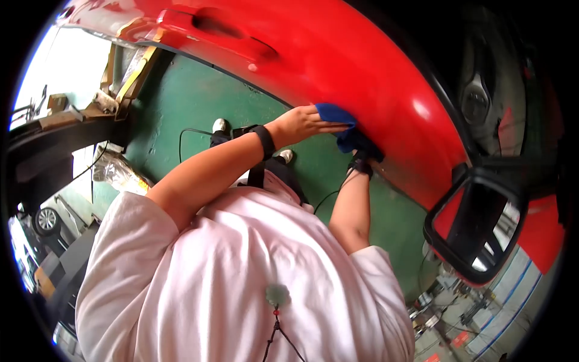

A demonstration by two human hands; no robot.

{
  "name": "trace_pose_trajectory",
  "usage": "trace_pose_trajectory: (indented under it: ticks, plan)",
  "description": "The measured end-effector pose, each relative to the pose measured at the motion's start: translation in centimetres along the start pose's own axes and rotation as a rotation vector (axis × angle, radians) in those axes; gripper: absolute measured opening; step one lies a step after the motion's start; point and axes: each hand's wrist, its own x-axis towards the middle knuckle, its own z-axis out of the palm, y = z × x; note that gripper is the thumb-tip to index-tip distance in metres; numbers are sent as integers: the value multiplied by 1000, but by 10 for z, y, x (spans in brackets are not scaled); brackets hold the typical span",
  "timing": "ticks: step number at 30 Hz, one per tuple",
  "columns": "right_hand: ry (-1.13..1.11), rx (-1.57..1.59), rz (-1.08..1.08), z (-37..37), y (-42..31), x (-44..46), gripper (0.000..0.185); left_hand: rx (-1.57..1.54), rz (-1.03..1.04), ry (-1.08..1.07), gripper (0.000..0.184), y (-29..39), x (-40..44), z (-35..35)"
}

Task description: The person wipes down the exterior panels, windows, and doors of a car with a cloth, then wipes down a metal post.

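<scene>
My left hand (304, 125) lies with straight fingers along a blue cloth (335, 114), which wraps over its fingertips against the red car door (325, 54). A black band (264, 142) circles the left wrist. My right hand (367, 158) is lower on the same panel, mostly hidden in shadow and behind the darker folds of the cloth, so its fingers do not show. Around the right wrist is something black, with a thin dark cable (329, 196) hanging near it. The cloth reaches from one hand to the other.
The door handle (223, 33) is at the upper left of the panel. A side mirror (476, 226) juts out at the right, below the open window. Taped, plastic-wrapped parts (117, 166) stand at the left above the green floor (175, 102). Clutter (446, 301) lies at the lower right.
</scene>
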Motion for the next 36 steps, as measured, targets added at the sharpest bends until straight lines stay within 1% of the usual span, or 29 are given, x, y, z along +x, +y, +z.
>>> trace_pose_trajectory:
  ticks: [3, 6, 7, 10, 11, 14, 15, 18, 19, 21, 22, 23, 25, 26, 28, 30, 31, 32, 34, 35, 36]
  plan:
    - [-36, -10, 142, 6, 49, -13, 53, -38, -88, -17, 72, -29, -43, 4]
    - [-73, -32, 265, 16, 94, -26, 53, -5, -196, -48, 70, -56, -91, 8]
    - [-94, -38, 306, 23, 108, -32, 53, -67, -275, -50, 64, -65, -105, 7]
    - [-139, -48, 411, 40, 147, -44, 54, -214, -472, 1, 57, -79, -131, 10]
    - [-153, -52, 443, 47, 157, -47, 54, -246, -515, -42, 56, -84, -140, 18]
    - [-143, -70, 508, 68, 195, -63, 54, -239, -804, 29, 58, -101, -161, 28]
    - [-105, -82, 509, 74, 207, -70, 54, -381, -958, 42, 62, -112, -162, 21]
    - [80, -127, 475, 96, 248, -94, 53, -545, -1105, 438, 66, -146, -167, 26]
    - [-37, -123, 501, 109, 266, -105, 53, -586, -1133, 494, 66, -162, -171, 25]
    - [-123, -127, 565, 140, 294, -128, 55, -665, -1184, 599, 66, -190, -176, 28]
    - [-166, -128, 594, 149, 312, -137, 57, -604, -1185, 578, 65, -205, -188, 40]
    - [-197, -130, 604, 152, 331, -143, 55, -972, -1330, 734, 64, -220, -201, 52]
    - [-135, -97, 641, 140, 359, -140, 50, -1750, -1549, 1026, 69, -241, -209, 47]
    - [-106, -76, 659, 131, 370, -134, 47, -1885, -1774, 1110, 63, -249, -202, 40]
    - [-22, -62, 642, 110, 382, -121, 43, -2163, -1564, 1091, 56, -258, -212, 45]
    - [80, -58, 601, 97, 386, -115, 40, -2206, -1691, 1179, 51, -260, -204, 50]
    - [41, -47, 609, 86, 383, -111, 36, -2242, -1760, 1196, 49, -257, -196, 55]
    - [33, -100, 579, 77, 380, -107, 38, -2251, -1762, 1179, 50, -254, -194, 62]
    - [31, -205, 511, 86, 367, -116, 43, -2276, -1773, 1129, 53, -244, -188, 71]
    - [11, -180, 500, 84, 364, -117, 40, -2249, -1811, 1084, 53, -238, -186, 69]
    - [54, -198, 449, 80, 359, -117, 39, -2282, -1781, 1073, 54, -230, -187, 80]
